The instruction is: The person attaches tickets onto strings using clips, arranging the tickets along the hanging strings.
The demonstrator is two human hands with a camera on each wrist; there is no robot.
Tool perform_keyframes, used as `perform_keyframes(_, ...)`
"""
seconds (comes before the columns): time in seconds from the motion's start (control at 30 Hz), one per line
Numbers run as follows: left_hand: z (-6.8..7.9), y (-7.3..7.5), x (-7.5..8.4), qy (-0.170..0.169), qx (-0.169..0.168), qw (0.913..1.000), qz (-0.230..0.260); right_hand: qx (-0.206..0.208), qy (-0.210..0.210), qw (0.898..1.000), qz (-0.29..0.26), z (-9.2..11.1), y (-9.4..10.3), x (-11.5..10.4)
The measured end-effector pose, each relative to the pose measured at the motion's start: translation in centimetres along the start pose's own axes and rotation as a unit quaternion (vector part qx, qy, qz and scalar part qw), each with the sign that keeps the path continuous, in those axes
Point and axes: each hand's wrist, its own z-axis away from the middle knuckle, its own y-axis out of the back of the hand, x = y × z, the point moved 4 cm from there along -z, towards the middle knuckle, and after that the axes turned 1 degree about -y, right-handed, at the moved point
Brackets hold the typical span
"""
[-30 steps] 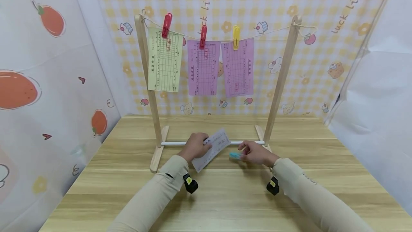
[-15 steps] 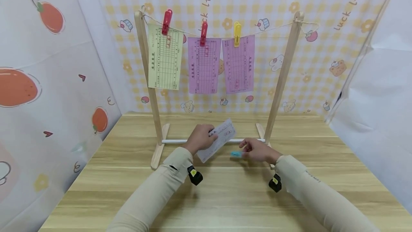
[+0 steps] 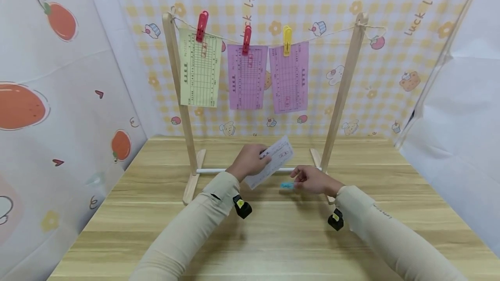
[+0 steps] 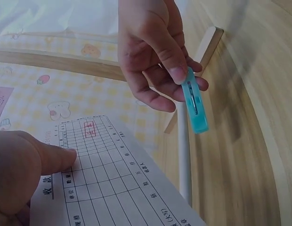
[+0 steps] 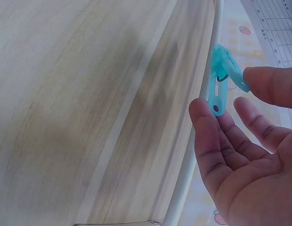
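Observation:
My left hand pinches a white printed receipt slip by its side, the thumb lying over the printed grid in the left wrist view. The slip slants up to the right, held above the table. To its right, my right hand pinches a turquoise clothespin between thumb and fingers by its handle ends. In the left wrist view the clothespin points away from the fingertips, toward the white rod. The slip and the clothespin are apart.
Behind the hands a wooden stand carries a string. On it hang a yellow slip and a purple slip under red clothespins, and another purple slip under a yellow clothespin. A white crossbar runs low between the posts.
My left hand has moved up and to the right with the white slip, bringing it nearer the stand. My right hand keeps the turquoise clothespin in nearly the same place.

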Motion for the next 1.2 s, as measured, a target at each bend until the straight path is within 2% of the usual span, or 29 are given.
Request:
perform_keyframes(0.23, -0.7, 0.5, 0.9, -0.011, 0.003, 0.9999, -0.009, 0.005, 0.011, 1.000, 0.023, -0.1, 0.3, -0.2)
perform_keyframes(0.47, -1.4, 1.0, 2.1, -0.014, 0.002, 0.9999, -0.001, 0.004, 0.006, 1.000, 0.014, 0.1, 1.0, -0.6)
perform_keyframes(0.87, -1.9, 1.4, 3.9, -0.048, 0.020, 0.9986, -0.010, 0.001, -0.003, 1.000, 0.016, 0.5, 1.6, -0.7)
perform_keyframes(1.2, -2.5, 2.3, 4.8, -0.060, 0.036, 0.9975, 0.001, 0.019, 0.005, 1.000, 0.019, 0.6, 2.4, -1.0)
